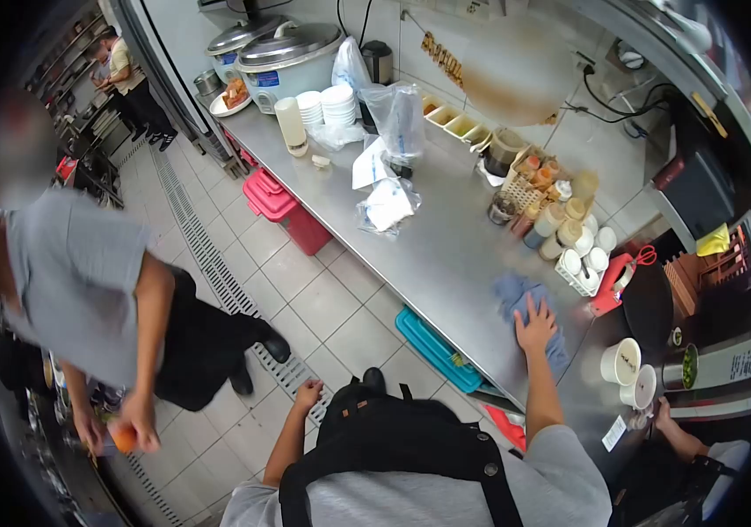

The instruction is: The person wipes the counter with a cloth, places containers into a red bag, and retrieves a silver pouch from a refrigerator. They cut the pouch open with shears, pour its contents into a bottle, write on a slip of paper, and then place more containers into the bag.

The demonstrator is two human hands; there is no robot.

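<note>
My right hand [535,327] lies on a crumpled blue cloth [511,292] on the steel counter [410,263], its fingers spread over the fabric. Out to the side, above the tiled floor, my left hand [308,395] hangs with its fingers curled and nothing visible in them. Beyond the cloth stand a white basket [579,277] of small white-lidded containers and a group of sauce bottles [551,220]. A red holder [609,285] with red-handled scissors [646,256] is to the right of the basket.
Plastic bags and papers [388,206] lie farther along the counter, near stacked white bowls [337,105] and a large rice cooker [292,61]. A co-worker [85,263] stands on the left holding something orange. Another person's hand [662,413] is near white tubs [621,362] at right.
</note>
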